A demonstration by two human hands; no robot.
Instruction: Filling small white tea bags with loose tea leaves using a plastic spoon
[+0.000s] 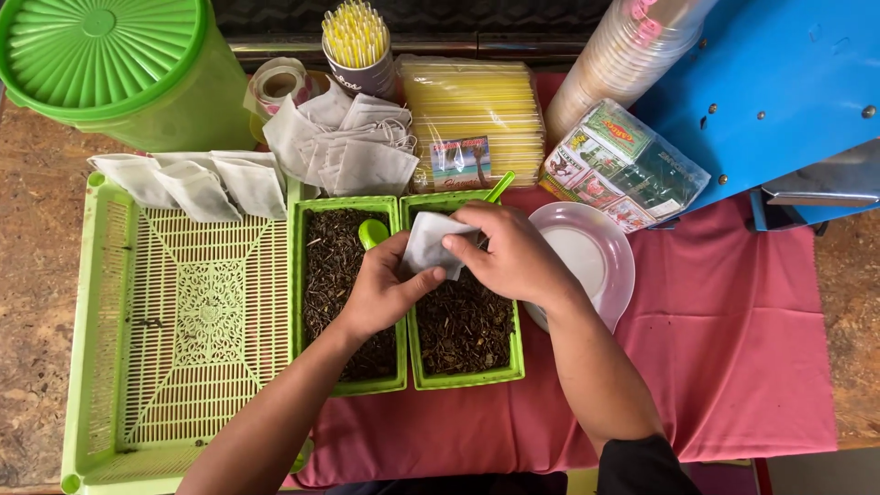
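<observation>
scoop (373,232) half hidden, hands (380,291) cover filter bag (427,244)

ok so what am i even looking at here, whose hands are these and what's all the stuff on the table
This is one picture from a camera worn on a person's head, looking down at their own two bare hands. Both the left hand and the right hand hold a small white paper bag above two green trays of dark dried leaves. A green scoop lies in the left tray. To the left sits a large green slotted tray with more white bags on its rim. A white plate rests on the pink cloth, with yellow straws behind.
</observation>
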